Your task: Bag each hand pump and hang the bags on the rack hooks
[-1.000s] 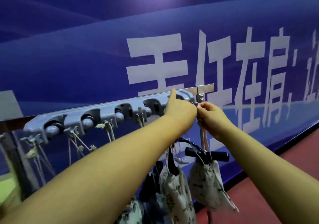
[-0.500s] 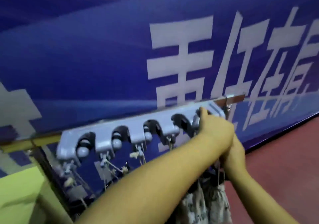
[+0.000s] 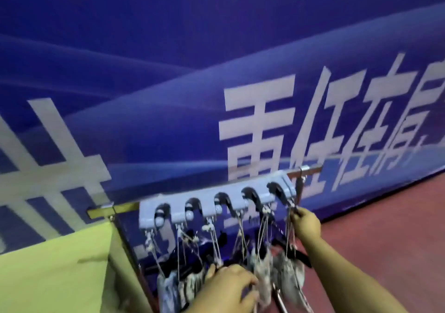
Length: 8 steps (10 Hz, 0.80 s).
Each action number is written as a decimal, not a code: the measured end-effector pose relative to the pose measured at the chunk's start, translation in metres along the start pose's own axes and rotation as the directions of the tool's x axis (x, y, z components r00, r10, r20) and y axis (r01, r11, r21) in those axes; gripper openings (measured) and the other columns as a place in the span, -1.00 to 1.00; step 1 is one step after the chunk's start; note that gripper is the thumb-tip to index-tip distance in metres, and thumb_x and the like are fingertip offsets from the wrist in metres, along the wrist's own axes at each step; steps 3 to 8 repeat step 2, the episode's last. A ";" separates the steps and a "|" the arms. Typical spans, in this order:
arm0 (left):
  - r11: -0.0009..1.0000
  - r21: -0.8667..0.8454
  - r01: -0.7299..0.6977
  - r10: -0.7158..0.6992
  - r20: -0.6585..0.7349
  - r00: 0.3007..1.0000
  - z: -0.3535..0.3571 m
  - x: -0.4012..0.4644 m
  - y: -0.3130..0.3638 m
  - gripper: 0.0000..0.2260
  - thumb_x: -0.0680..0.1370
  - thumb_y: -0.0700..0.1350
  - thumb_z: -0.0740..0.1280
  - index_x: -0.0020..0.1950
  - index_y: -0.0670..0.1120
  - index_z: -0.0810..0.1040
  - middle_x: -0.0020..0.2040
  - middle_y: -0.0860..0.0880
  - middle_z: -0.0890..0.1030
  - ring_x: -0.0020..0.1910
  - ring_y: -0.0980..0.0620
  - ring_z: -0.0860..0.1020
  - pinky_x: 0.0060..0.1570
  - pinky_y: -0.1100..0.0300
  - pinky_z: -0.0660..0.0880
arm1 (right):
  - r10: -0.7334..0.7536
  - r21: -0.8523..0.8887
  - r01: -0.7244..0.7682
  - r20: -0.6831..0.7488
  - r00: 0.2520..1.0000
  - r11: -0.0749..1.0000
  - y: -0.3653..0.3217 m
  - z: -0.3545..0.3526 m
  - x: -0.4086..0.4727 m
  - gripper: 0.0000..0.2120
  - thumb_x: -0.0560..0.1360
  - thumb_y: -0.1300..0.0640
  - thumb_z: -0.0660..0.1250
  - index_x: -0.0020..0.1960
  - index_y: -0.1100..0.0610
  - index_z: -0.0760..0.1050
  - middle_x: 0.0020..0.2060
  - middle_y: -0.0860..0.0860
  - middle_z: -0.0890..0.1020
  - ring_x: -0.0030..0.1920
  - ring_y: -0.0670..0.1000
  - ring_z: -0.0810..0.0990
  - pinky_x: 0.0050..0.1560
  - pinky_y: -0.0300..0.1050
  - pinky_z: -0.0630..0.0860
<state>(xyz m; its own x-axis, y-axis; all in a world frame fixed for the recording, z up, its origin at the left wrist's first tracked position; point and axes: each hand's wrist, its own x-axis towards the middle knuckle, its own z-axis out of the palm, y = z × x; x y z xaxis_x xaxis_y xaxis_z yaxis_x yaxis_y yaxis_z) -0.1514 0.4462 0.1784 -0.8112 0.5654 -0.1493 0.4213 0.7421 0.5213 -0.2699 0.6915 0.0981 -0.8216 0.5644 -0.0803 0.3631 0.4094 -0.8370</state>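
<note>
A grey hook rack (image 3: 216, 199) hangs on a metal bar (image 3: 113, 210) in front of a blue banner. Several patterned drawstring bags hang from its hooks by cords, with black pump handles sticking out. My right hand (image 3: 305, 221) pinches the cord (image 3: 290, 216) of the rightmost bag (image 3: 290, 273) just under the last hook. My left hand (image 3: 231, 286) is low, fingers curled in front of the middle bags (image 3: 190, 280); the blur hides whether it holds one.
A yellow-green sheet (image 3: 53, 269) covers a surface at lower left, beside the rack frame's upright (image 3: 130, 252). Red floor (image 3: 385, 240) spreads to the right. The blue banner (image 3: 216, 71) with white characters fills the background.
The view pulled back and the rack sits lower in frame. My left hand dropped from the rack's right end to the bags. My right hand slid down onto the rightmost bag's cord.
</note>
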 end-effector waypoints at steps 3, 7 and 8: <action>0.925 -0.367 0.097 -0.130 -0.066 0.989 0.013 -0.031 -0.024 -0.85 0.51 0.07 0.34 0.05 0.13 0.64 -0.04 0.13 0.63 -0.06 0.31 0.54 0.06 0.31 0.44 | 0.046 0.059 -0.046 0.002 0.999 0.997 0.011 0.004 -0.007 -0.71 0.54 0.22 0.27 0.23 0.28 0.52 0.10 0.30 0.61 0.11 0.27 0.56 0.02 -0.02 0.43; 0.925 -0.367 0.097 -0.130 -0.066 0.989 0.013 -0.031 -0.024 -0.85 0.51 0.07 0.34 0.05 0.13 0.64 -0.04 0.13 0.63 -0.06 0.31 0.54 0.06 0.31 0.44 | 0.046 0.059 -0.046 0.002 0.999 0.997 0.011 0.004 -0.007 -0.71 0.54 0.22 0.27 0.23 0.28 0.52 0.10 0.30 0.61 0.11 0.27 0.56 0.02 -0.02 0.43; 0.925 -0.367 0.097 -0.130 -0.066 0.989 0.013 -0.031 -0.024 -0.85 0.51 0.07 0.34 0.05 0.13 0.64 -0.04 0.13 0.63 -0.06 0.31 0.54 0.06 0.31 0.44 | 0.046 0.059 -0.046 0.002 0.999 0.997 0.011 0.004 -0.007 -0.71 0.54 0.22 0.27 0.23 0.28 0.52 0.10 0.30 0.61 0.11 0.27 0.56 0.02 -0.02 0.43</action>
